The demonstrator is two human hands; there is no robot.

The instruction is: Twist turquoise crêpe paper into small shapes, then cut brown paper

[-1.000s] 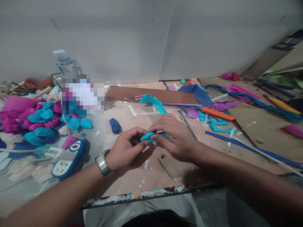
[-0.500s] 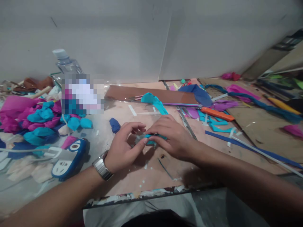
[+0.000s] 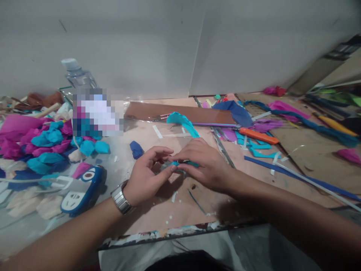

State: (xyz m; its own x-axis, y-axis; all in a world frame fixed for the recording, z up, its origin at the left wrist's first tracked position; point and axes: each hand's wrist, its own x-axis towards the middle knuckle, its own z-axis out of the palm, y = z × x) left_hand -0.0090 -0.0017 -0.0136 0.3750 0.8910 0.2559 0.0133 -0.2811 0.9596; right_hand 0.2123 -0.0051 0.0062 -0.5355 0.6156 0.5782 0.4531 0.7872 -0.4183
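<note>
As the left hand [image 3: 147, 176] rests its thumb against the turquoise paper [image 3: 175, 164] between both hands, its hold unclear, slipping could unfurl it; tugging could tear the curled strip [image 3: 182, 120] behind; the right hand [image 3: 208, 162], pinching the paper, could crush it by oversqueezing.

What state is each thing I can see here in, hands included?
Right hand: closed, pinching
Left hand: fingers bent, thumb at the turquoise piece
Turquoise piece: pinched, mostly hidden
Turquoise strip: curved
Blue wad: crumpled
Watch: worn on left wrist
Bottle: standing, capped
Orange cutter: lying down, blade unclear
Blue strand: twisted
</note>
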